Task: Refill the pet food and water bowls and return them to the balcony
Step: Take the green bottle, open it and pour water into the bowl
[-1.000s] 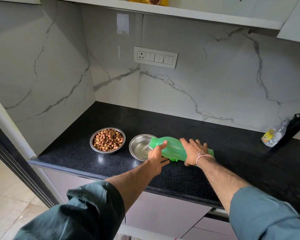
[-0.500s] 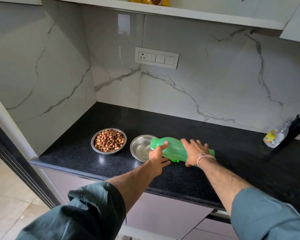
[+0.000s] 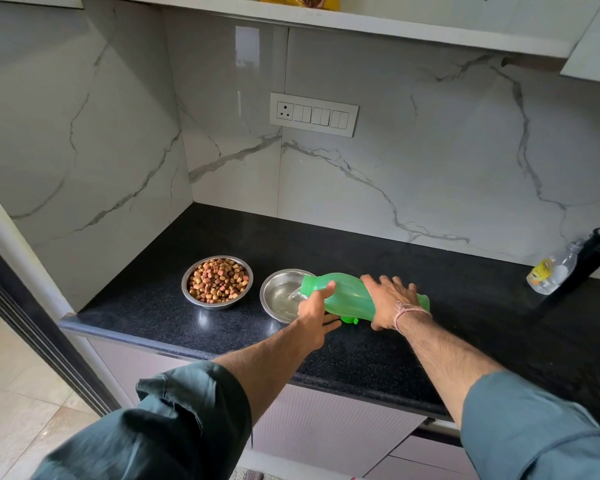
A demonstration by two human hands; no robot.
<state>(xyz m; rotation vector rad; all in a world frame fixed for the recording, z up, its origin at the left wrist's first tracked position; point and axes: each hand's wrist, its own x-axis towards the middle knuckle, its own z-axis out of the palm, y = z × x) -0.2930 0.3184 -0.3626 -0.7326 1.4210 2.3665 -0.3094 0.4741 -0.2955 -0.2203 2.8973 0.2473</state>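
Observation:
Two steel bowls stand on the black counter [image 3: 465, 334]. The left bowl [image 3: 217, 281] is full of brown kibble. The right bowl [image 3: 278, 295] holds some water. A green plastic bottle [image 3: 347, 299] lies nearly flat over that bowl's right rim, and water runs from its mouth into the bowl. My left hand [image 3: 315, 306] grips the bottle near its neck, thumb on top. My right hand [image 3: 388, 299] grips the bottle's body from above. A green cap [image 3: 349, 319] shows just under the bottle.
A small clear bottle with a yellow label [image 3: 551, 271] leans at the far right beside a black object [image 3: 593, 251]. A switch panel [image 3: 314, 114] is on the marble wall. A yellow food bag [image 3: 298, 0] sits on the shelf above. The counter's front edge runs below my forearms.
Both hands and the bottle stay almost still while water keeps pouring into the right bowl. The view has shifted very slightly.

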